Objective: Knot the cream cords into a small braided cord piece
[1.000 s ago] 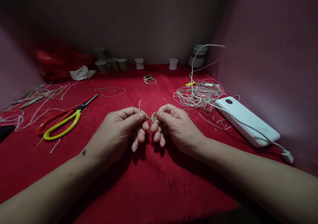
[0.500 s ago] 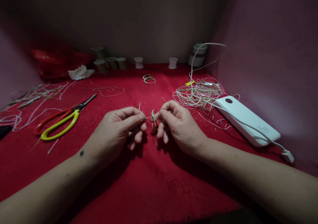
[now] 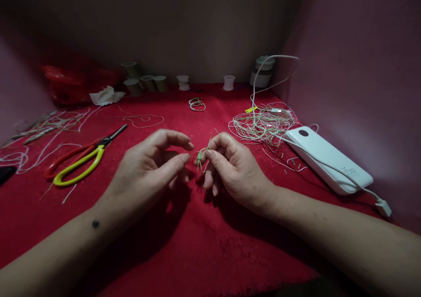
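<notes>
A small knotted green cord piece (image 3: 199, 155) hangs at the middle of the view, with thin loose ends trailing below it. My right hand (image 3: 232, 163) pinches its cord between thumb and forefinger; the other fingers curl beneath. Just left of the knots, my left hand (image 3: 154, 165) is open, thumb and forefinger apart with nothing visible between them. Its lower fingers are partly hidden behind the thumb. Behind the hands, a finished-looking cord loop (image 3: 197, 105) lies on the red cloth (image 3: 210, 253).
Scissors (image 3: 88, 156) with red and yellow handles lie at left, near loose cords (image 3: 55, 123). To the right are a tangled cord heap (image 3: 263, 123) and a white power bank (image 3: 329, 160) with a cable. Several spools (image 3: 160, 84) and a jar (image 3: 262, 73) line the back wall.
My left hand has let go of the cord, spread its thumb and forefinger and drawn slightly left. The knotted piece has shifted a little left and down, still in my right hand.
</notes>
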{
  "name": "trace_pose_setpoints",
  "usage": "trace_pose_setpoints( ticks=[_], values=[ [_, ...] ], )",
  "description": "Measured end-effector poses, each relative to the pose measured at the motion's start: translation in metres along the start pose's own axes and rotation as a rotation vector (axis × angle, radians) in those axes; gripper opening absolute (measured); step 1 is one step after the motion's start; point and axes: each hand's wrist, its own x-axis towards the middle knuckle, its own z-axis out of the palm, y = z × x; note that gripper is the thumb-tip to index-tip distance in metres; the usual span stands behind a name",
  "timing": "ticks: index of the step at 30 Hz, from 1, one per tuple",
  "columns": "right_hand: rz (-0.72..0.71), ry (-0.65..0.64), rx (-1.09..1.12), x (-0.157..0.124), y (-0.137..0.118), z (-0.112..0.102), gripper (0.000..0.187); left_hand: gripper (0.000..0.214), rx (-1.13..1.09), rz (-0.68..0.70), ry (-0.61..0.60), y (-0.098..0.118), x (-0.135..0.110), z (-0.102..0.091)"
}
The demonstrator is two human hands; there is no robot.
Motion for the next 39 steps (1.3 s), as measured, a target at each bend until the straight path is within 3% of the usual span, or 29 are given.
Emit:
trace_pose_setpoints(
  ticks=[2, 7, 11, 16, 20, 31, 39],
  values=[
    [-0.033, -0.003, -0.033, -0.001, 0.001, -0.001, 0.009, 0.022, -0.103, -0.092, -0.194, -0.006, 0.002, 0.002],
    [-0.099, 0.03, -0.145, -0.003, 0.001, -0.003, 0.008, 0.013, -0.112, -0.126, -0.366, -0.017, 0.006, 0.003],
    [-0.101, 0.104, -0.183, -0.002, -0.005, -0.005, 0.011, 0.012, -0.031, -0.084, -0.332, -0.016, 0.005, 0.002],
    [0.033, 0.064, 0.048, 0.001, -0.012, -0.006, 0.011, 0.015, -0.018, -0.059, -0.344, -0.011, 0.004, 0.003],
    [0.059, 0.049, 0.193, 0.004, -0.009, -0.005, 0.01, 0.02, 0.006, -0.082, -0.362, -0.01, 0.003, 0.002],
    [0.113, 0.009, 0.319, 0.005, -0.002, -0.007, 0.011, 0.019, -0.143, -0.296, -0.37, -0.007, 0.003, 0.001],
    [0.122, -0.007, 0.343, 0.007, -0.002, -0.008, 0.011, 0.016, -0.247, -0.326, -0.381, -0.006, 0.002, 0.001]
  ],
)
